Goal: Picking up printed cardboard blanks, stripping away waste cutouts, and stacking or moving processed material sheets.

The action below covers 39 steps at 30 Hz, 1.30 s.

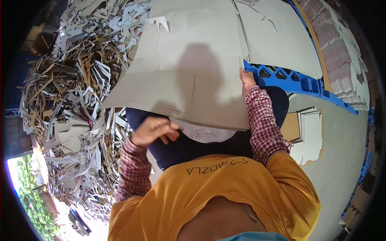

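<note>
Large pale grey cardboard sheets [161, 90] lie in a stack in front of me, their near edge curving over my lap. My right hand [247, 79] grips the right edge of the stack, fingers partly hidden. My left hand [156, 130] is just off the near edge at the left, fingers loosely bent and apart, with nothing visible in it. A whitish, rough rounded thing [209, 133] shows under the near edge, between my dark-clad legs. Shadows of my head and arm fall across the sheets. A small torn cardboard scrap [160, 22] lies on the far left part.
A big heap of cardboard strips and offcuts [86, 84] fills the left side. At the right, a blue plastic pallet [297, 82] bears more grey sheets [281, 40]. A stack of cut card [335, 52] stands farther right. Loose cardboard pieces [309, 134] lie on the floor.
</note>
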Each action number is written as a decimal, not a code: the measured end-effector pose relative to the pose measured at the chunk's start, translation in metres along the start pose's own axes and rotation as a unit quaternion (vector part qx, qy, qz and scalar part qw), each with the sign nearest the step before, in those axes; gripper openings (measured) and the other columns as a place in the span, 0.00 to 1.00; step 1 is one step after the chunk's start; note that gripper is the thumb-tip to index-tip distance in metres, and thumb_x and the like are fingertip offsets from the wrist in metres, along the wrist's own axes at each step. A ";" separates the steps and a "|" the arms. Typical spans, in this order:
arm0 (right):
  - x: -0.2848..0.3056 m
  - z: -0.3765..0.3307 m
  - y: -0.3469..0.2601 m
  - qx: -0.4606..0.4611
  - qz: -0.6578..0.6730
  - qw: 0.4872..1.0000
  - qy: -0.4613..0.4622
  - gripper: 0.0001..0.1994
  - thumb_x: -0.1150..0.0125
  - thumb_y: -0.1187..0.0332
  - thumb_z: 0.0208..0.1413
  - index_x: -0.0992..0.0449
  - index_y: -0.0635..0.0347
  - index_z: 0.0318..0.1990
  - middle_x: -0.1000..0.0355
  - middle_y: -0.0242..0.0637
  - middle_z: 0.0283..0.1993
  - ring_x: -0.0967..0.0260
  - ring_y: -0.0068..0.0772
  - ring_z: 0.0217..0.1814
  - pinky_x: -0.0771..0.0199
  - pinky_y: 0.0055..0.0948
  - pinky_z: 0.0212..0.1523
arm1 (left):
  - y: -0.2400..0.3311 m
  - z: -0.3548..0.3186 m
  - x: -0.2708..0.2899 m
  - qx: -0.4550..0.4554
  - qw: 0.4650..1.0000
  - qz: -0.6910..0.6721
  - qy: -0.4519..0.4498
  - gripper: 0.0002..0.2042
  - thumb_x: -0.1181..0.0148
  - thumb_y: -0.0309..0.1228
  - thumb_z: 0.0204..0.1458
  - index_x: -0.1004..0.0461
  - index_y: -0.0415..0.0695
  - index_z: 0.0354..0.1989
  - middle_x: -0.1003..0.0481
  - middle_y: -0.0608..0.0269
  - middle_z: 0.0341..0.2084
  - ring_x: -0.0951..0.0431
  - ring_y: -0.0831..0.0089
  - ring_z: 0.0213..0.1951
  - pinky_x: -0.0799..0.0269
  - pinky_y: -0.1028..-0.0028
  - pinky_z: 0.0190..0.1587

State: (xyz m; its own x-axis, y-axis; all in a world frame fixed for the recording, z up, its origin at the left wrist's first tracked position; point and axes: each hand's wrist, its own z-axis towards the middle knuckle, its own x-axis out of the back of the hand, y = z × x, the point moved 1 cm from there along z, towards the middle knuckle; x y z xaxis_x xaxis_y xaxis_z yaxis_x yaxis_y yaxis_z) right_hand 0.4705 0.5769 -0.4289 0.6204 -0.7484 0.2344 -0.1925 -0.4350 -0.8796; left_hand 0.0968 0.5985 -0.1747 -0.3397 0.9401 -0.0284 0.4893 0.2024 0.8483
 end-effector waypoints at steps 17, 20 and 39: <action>0.028 -0.069 -0.025 -0.001 0.250 0.947 -0.200 0.17 0.52 0.62 0.49 0.34 0.65 0.41 0.34 0.33 0.39 0.37 0.24 0.39 0.38 0.22 0.40 | -0.079 0.314 -0.037 -0.387 0.724 0.513 0.251 0.19 0.55 0.36 0.42 0.39 0.53 0.46 0.42 0.64 0.50 0.44 0.62 0.52 0.49 0.61 0.50; 0.013 -0.079 -0.030 0.042 0.233 0.958 -0.160 0.14 0.52 0.64 0.49 0.33 0.67 0.38 0.34 0.33 0.36 0.37 0.22 0.35 0.38 0.21 0.35 | -0.084 0.311 -0.032 -0.375 0.723 0.502 0.290 0.18 0.53 0.35 0.42 0.37 0.51 0.45 0.42 0.63 0.49 0.45 0.63 0.52 0.50 0.61 0.50; -0.021 -0.070 -0.029 0.155 0.141 0.971 -0.113 0.07 0.46 0.71 0.42 0.29 0.66 0.26 0.35 0.26 0.22 0.43 0.15 0.24 0.43 0.17 0.24 | -0.066 0.301 -0.011 -0.439 0.670 0.507 0.319 0.13 0.54 0.30 0.39 0.33 0.41 0.35 0.36 0.54 0.39 0.40 0.58 0.46 0.46 0.63 0.46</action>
State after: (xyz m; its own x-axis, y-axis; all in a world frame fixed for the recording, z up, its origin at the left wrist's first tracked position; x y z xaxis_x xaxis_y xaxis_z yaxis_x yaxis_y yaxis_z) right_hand 0.4097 0.5706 -0.3796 0.7344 -0.6713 -0.1003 -0.1630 -0.0310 -0.9861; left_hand 0.3102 0.6575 -0.3901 -0.6013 0.1069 0.7918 0.1621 -0.9541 0.2519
